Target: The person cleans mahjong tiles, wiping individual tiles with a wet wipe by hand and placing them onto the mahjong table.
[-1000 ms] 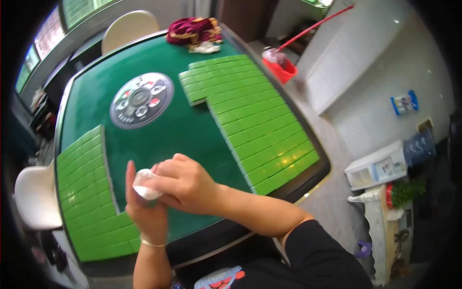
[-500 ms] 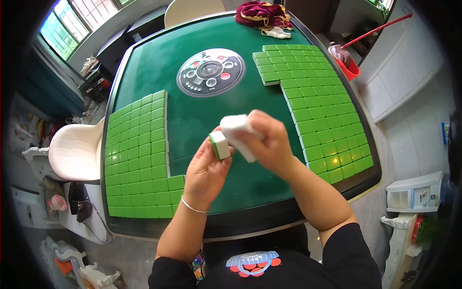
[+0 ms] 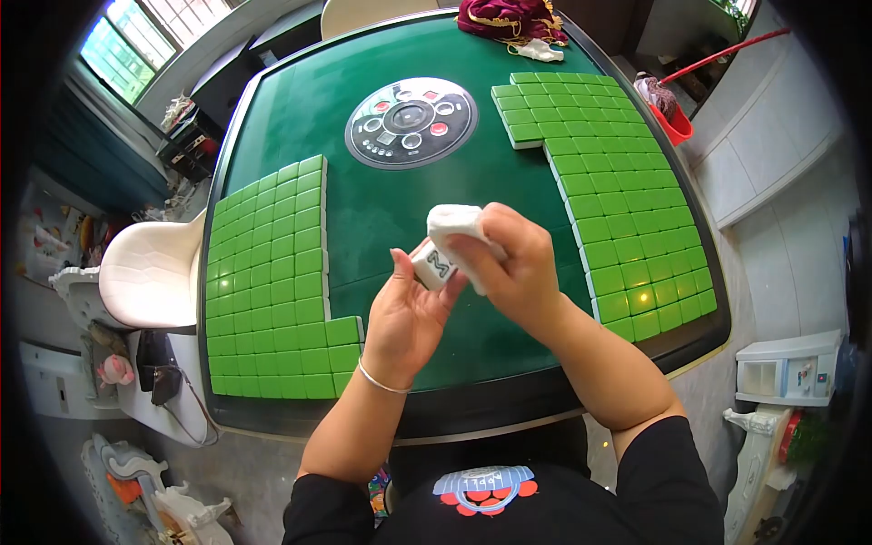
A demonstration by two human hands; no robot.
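My left hand (image 3: 406, 320), with a bangle at its wrist, holds a mahjong tile (image 3: 432, 264) whose white face with green markings points up. Gripped in my right hand (image 3: 520, 263) is a folded white cloth (image 3: 457, 222), which touches the tile and covers part of it. Both hands are above the green table top (image 3: 436, 350). Green-backed tiles lie face down in a block on the left (image 3: 272, 272) and in a larger block on the right (image 3: 627, 209).
A round control panel (image 3: 411, 123) is set in the table's middle. Maroon cloth (image 3: 509, 20) and a white crumpled piece (image 3: 538, 50) lie at the far edge. A white chair (image 3: 150, 272) stands left, and a red bucket (image 3: 674, 125) with a mop stands beyond the right corner.
The tile has turned from its green side and blank edge to its marked face. The cloth has stayed against it in my right hand. The view has shifted.
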